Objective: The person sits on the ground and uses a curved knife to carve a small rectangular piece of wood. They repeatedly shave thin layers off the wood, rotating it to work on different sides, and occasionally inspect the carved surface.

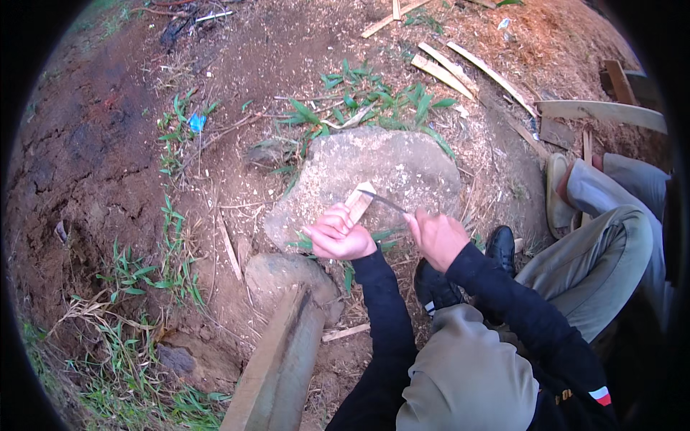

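Observation:
My left hand (340,234) is closed round a short, pale piece of wood (359,200) whose upper end is cut to a blunt point. In my right hand (438,238) is a knife (388,202), its handle mostly hidden by my fingers. The dark, narrow blade reaches left, and its tip lies at the top of the wood. Both hands are over the near part of a large flat stone (381,154), which is sprinkled with pale wood chips.
A thick timber beam (277,366) slants up from the lower edge beside a smaller rock (291,276). Wood strips (445,74) lie at the upper right, near a saw (604,113). Another person's sandalled foot (559,192) is at the right. Grass (136,359) grows at the lower left.

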`<state>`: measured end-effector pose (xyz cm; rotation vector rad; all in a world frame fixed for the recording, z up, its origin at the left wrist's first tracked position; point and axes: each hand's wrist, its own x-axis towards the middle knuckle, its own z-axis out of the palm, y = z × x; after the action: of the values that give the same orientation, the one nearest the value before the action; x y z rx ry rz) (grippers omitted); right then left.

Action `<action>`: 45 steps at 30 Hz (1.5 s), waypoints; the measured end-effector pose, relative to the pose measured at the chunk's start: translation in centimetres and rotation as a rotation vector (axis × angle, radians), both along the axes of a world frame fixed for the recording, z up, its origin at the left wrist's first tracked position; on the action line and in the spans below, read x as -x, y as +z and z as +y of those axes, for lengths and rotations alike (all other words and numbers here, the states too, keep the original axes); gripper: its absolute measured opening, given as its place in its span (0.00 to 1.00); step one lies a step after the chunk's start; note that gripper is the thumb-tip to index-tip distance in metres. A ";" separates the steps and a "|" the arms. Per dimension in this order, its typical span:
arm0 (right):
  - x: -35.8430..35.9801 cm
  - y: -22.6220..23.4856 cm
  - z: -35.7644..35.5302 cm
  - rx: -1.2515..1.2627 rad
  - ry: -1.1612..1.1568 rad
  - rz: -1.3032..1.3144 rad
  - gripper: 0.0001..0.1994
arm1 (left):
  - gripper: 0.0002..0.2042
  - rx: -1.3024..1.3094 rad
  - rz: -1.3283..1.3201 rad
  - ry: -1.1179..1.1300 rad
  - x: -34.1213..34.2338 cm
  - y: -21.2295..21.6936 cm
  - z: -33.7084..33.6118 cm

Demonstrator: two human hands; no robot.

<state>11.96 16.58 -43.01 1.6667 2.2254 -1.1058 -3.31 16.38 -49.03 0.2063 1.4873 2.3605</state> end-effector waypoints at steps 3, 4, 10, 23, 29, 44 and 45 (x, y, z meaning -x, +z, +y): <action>-0.5 0.5 0.6 -0.016 -0.048 -0.050 0.19 | 0.26 -0.101 -0.104 -0.040 0.1 0.7 1.0; -0.7 0.6 0.8 -0.035 -0.072 -0.031 0.19 | 0.26 -0.107 -0.081 -0.056 0.0 1.1 1.6; -3.5 1.0 2.4 -0.075 -0.125 -0.038 0.19 | 0.25 -0.132 -0.047 -0.253 -2.9 0.0 3.5; -3.6 -2.0 2.1 -0.210 0.035 -0.002 0.19 | 0.23 0.051 0.074 -0.264 -6.0 1.1 4.2; -3.1 -1.8 3.0 -0.234 0.026 -0.024 0.20 | 0.17 -0.013 0.062 -0.247 -6.4 0.8 4.9; -2.7 -2.1 4.8 -0.163 0.056 -0.020 0.22 | 0.18 -0.038 -0.210 -0.213 -5.1 0.3 6.1; -2.9 -2.2 4.9 -0.200 0.092 0.006 0.22 | 0.18 -0.042 -0.205 -0.218 -4.6 0.5 6.1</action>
<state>14.85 21.46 -45.23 1.6129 2.4605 -0.8930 1.28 22.45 -48.49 0.1248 1.2536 2.1690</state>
